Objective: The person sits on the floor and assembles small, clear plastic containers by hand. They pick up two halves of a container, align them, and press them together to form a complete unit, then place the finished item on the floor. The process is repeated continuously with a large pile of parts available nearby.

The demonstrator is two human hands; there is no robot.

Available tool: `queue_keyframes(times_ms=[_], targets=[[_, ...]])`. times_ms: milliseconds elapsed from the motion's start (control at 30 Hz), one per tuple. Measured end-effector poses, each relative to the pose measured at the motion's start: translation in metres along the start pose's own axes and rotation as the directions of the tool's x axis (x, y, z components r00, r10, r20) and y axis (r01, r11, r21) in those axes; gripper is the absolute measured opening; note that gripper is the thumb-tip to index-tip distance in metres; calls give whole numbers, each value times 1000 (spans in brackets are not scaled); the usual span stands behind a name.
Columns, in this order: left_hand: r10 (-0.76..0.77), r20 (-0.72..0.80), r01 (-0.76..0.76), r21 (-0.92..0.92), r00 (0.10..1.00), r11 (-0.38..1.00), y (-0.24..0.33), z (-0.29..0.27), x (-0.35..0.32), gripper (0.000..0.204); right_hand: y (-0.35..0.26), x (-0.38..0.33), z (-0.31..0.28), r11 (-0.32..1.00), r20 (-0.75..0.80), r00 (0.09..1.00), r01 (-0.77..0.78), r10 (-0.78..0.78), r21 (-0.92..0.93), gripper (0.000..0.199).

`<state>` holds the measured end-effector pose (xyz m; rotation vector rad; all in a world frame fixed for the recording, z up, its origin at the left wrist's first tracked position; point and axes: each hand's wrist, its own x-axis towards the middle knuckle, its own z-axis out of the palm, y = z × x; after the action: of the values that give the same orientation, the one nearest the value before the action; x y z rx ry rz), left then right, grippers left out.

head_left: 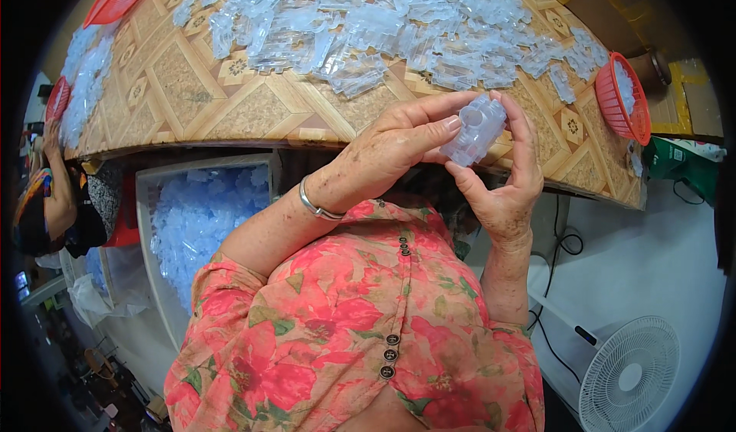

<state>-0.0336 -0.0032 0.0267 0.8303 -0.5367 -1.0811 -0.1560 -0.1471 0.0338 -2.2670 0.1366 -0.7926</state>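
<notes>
**Both hands pinch one clear plastic part above counter edge**

Far left: co-worker's arm [57, 202] by a red basket [57, 98]. White bin [201, 225] of clear parts sits under the counter [184, 87], within easy reach. Left hand [391, 152] is closed, thumb and fingers clamping the clear plastic part [475, 129] from its side. Right hand [510, 179] is closed on it too, thumb below, fingers behind, so the part is braced both sides, off the counter. Pile of parts [383, 26] beyond; red basket [622, 98] at right edge; fan [629, 374] on floor.
</notes>
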Motion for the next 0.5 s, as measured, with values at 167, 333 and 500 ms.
queue_keyframes(times_ms=[167, 333, 500], targets=[[-9, 6, 9, 37, 1000, 999, 1, 1, -1, 49, 0, 0, 1, 999, -4, 1000, 28, -28, 18, 83], [11, 4, -11, 79, 1000, 997, 1, 3, -2, 49, 1, -3, 3, 998, -17, 998, 63, -63, 26, 86], [42, 15, -43, 157, 999, 987, 4, 3, -4, 48, 3, -3, 6, 995, -25, 996, 88, -87, 49, 86]])
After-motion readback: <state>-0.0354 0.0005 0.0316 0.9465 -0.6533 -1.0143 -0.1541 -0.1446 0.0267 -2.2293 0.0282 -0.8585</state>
